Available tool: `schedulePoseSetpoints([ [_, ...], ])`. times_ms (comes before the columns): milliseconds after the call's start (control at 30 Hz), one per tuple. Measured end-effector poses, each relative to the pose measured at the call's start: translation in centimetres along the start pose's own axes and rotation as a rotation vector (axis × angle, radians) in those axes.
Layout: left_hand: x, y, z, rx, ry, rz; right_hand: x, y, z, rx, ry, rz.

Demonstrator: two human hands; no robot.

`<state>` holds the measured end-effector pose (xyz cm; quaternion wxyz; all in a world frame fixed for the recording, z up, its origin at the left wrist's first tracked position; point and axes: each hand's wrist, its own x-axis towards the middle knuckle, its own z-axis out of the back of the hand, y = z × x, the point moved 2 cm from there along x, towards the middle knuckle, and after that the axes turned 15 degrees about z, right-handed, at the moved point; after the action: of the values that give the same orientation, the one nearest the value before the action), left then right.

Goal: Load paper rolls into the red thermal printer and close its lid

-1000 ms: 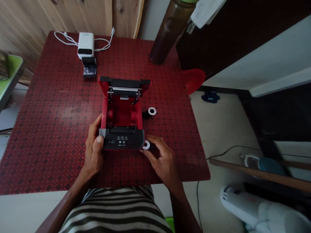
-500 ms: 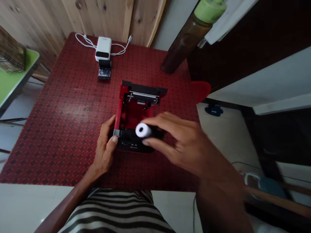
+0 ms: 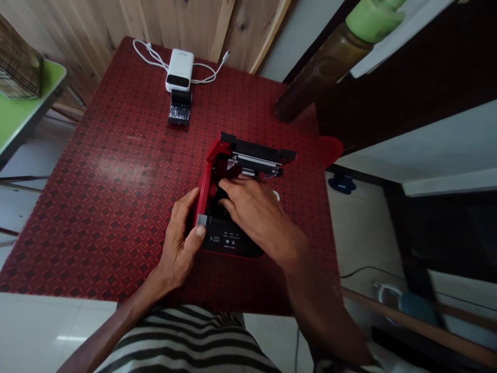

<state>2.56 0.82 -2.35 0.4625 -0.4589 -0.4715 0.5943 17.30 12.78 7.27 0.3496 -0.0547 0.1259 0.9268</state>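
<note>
A red and black printer-like machine [image 3: 229,238] sits on the table with its lid [image 3: 260,150] raised. My left hand [image 3: 182,241] grips its left side, thumb on the grey corner and fingers along the outer red wall. Inside the open compartment is my right hand [image 3: 258,212], fingers curled down around a black roll [image 3: 222,195]. Most of that roll is hidden under the hand; a small white round end [image 3: 276,196] peeks out past the knuckles.
A white power bank [image 3: 180,67] with a white cable lies at the back of the red patterned table [image 3: 128,166]. Before it rests a partly unwound dark roll [image 3: 180,106]. A tall brown bottle [image 3: 322,67] with a green cap stands at the back right.
My right hand has lowered the black roll from above the machine into its compartment, and turned palm down. My left hand keeps its hold. The view has shifted slightly.
</note>
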Motion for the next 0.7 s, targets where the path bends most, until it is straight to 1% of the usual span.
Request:
schedulePoseSetpoints([
  [167, 0.0, 0.0, 0.0, 0.004, -0.008, -0.015, 0.3, -0.5, -0.6, 0.079, -0.059, 0.027],
  [333, 0.1, -0.1, -0.1, 0.005, -0.013, -0.026, 0.1, -0.5, -1.0, 0.126, -0.027, -0.002],
  [400, 0.1, -0.1, 0.0, 0.0, -0.013, -0.025, -0.5, -0.5, -0.7, 0.153, -0.072, 0.02],
  [467, 0.0, -0.1, 0.1, 0.001, -0.007, -0.022, -1.7, -0.5, 0.0, 0.184, -0.141, 0.073],
  [567, 0.0, -0.2, 0.2, 0.01, -0.005, 0.002, -3.6, -0.5, 1.1, 0.257, -0.189, 0.225],
  [633, 0.0, -0.3, 0.2, 0.015, -0.017, 0.016, -4.4, -0.7, 1.5, 0.289, -0.168, 0.305],
  [700, 0.1, -0.5, 0.2, 0.021, -0.026, 0.022, -4.4, -1.0, 1.5, 0.302, -0.117, 0.323],
])
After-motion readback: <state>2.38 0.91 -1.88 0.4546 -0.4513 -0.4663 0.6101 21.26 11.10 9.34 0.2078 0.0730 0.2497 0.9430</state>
